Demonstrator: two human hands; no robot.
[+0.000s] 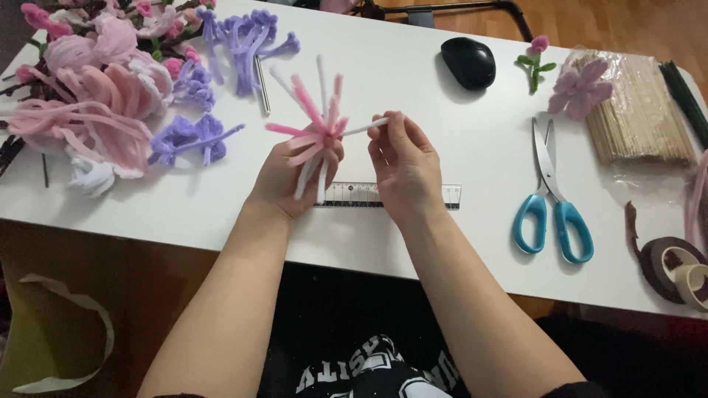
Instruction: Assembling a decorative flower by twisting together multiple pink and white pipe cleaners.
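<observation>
My left hand (291,175) grips the middle of a bundle of pink and white pipe cleaners (316,125), whose ends fan out like a star above the white table (413,96). My right hand (402,158) pinches the tip of one white pipe cleaner of that bundle between thumb and fingers. Both hands hover over a clear ruler (354,194) lying flat on the table.
A pile of pink, white and purple pipe-cleaner flowers (110,88) fills the far left. Teal-handled scissors (552,195), a black mouse (467,62), a bag of wooden sticks (638,110), small flowers (580,87) and rolls of tape (675,267) lie to the right.
</observation>
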